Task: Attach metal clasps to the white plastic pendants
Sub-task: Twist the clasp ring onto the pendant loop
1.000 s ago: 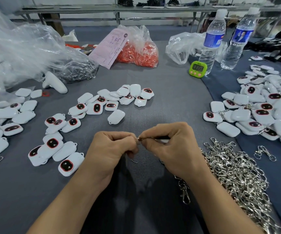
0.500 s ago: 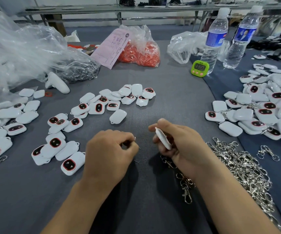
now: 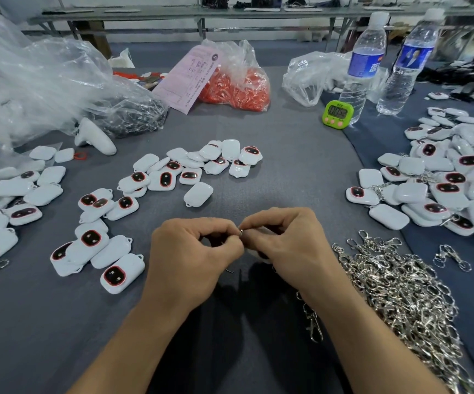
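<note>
Both hands met at the centre of the frame over the grey counter (image 3: 287, 172). The left hand (image 3: 193, 251) was curled, its thumb and forefinger pinching a small metal ring (image 3: 241, 231). The right hand (image 3: 290, 240) was curled too, closed around a pale sliver that looked like a pendant (image 3: 261, 230), mostly hidden by the fingers. A clasp (image 3: 314, 325) lay on the counter just below the right wrist; whether it joined the ring could not be told.

This piece seemed to be mid-fitting, with the ring not yet seen through the pendant's loop. At the right edge lay the finished pendants (image 3: 429, 194), with chains showing among them, so a fair share looked done. Much remained: the bare pendants (image 3: 190, 169) were scattered above the hands and across the left of the frame, a few there showing clasps. The heap of clasps (image 3: 395, 285) at lower right was large. A green timer (image 3: 337, 113) stood in the upper right.
</note>
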The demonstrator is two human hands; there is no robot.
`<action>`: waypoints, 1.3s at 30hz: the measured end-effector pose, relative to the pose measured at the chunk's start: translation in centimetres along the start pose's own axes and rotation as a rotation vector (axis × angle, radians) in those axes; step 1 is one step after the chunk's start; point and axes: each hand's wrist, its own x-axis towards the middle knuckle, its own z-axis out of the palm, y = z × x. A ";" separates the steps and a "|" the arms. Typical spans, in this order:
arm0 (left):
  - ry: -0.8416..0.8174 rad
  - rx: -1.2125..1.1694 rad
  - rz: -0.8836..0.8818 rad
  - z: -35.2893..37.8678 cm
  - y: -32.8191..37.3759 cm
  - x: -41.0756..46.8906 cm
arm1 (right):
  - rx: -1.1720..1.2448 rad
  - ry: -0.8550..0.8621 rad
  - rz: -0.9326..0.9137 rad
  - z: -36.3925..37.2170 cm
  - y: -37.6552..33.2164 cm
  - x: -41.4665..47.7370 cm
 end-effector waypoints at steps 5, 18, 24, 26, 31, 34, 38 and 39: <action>-0.021 -0.025 -0.031 0.0 0.1 -0.2 | -0.179 0.073 -0.213 0.0 -0.5 -0.3; -0.112 -0.374 -0.300 0.5 -0.1 0.2 | -0.384 0.173 -0.518 0.2 -1.2 -1.1; -0.175 -0.526 -0.417 0.6 -0.3 0.5 | -0.417 0.193 -0.554 0.2 -1.3 -1.0; -0.115 -0.420 -0.353 0.6 -0.2 0.4 | -0.315 0.171 -0.372 0.3 -1.3 -1.0; 0.049 0.182 0.038 -0.2 -0.7 -0.1 | 0.029 0.050 0.127 -0.1 -0.8 -0.2; -0.038 0.456 0.145 -0.4 -1.5 0.1 | 0.309 -0.078 0.257 -0.7 -0.7 0.1; -0.161 0.566 0.226 0.2 -1.7 0.2 | 0.338 -0.211 0.173 -1.3 -0.2 0.3; -0.183 0.554 0.223 0.3 -1.7 0.3 | 0.318 -0.219 0.162 -1.3 -0.1 0.3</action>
